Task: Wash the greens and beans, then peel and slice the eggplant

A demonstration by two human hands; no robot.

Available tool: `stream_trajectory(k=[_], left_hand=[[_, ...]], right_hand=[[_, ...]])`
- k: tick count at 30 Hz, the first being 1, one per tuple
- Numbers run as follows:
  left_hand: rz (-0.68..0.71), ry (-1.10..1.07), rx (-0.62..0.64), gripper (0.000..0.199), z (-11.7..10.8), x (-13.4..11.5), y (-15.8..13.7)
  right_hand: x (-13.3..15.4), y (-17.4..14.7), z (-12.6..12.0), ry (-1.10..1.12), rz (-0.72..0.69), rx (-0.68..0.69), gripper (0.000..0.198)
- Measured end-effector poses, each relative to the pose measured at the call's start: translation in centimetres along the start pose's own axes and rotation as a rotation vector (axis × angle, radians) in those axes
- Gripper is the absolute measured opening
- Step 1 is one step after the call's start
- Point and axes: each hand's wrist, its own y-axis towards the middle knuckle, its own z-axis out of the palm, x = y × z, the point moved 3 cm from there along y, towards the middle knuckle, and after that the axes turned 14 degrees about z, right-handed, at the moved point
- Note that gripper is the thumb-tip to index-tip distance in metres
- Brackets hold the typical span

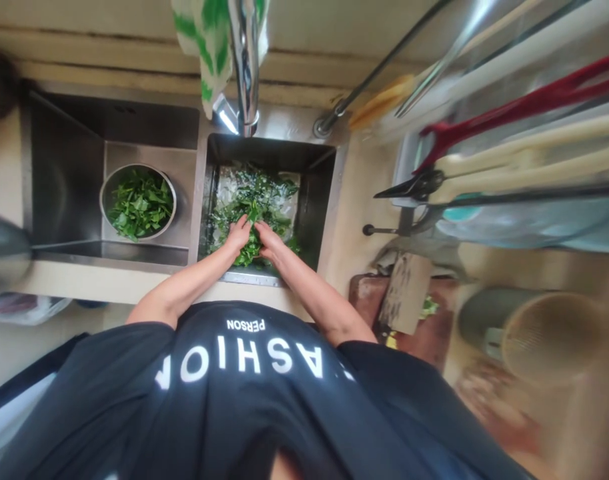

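Shirt (234, 413), black with white letters, fills the bottom of the frame, and just past it left hand (240, 233) and right hand (268, 241) are in among the loose leaves (264, 190), mid-frame in the centre basin (318, 200)! Fingertips meet the greenery; clamped or apart, can't tell. Working through wet leaves looks like the step in hand; the next move calls for a light grip. Lower right, a knife (408, 293) on a reddish board (440, 333). Left, a bowl (105, 200) of picked greens (140, 203) inside another basin (64, 173). Top centre, a tap (244, 67) and pale ledge (134, 80).
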Motion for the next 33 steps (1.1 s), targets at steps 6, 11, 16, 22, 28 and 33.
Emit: stream_trajectory(k=[6,11,16,22,28,33], left_hand=[[0.152,-0.040,-0.024,0.049,-1.0,-3.1,-1.6],[0.538,-0.075,-0.107,0.044,-3.3,-7.5,-3.1],[0.677,-0.072,-0.157,0.045,-3.6,-9.6,-2.7],[0.365,-0.063,-0.039,0.042,-1.9,-7.5,-2.2],[0.536,-0.081,-0.109,0.045,-2.4,-9.7,-2.9],[0.306,-0.068,-0.051,0.044,-0.7,-9.2,-2.9]], right_hand=[[0.9,-3.0,-0.6,0.023,-0.182,-0.031,0.026],[3.4,-8.5,-0.7,-0.027,-0.512,0.036,0.033],[5.1,-10.9,-0.4,-0.029,-0.698,-0.012,0.035],[3.5,-8.8,-0.5,0.061,-0.286,-0.032,0.031],[4.5,-9.7,-1.4,-0.073,-0.577,-0.029,0.034],[3.4,-8.2,-2.3,-0.120,-0.377,-0.083,0.038]])
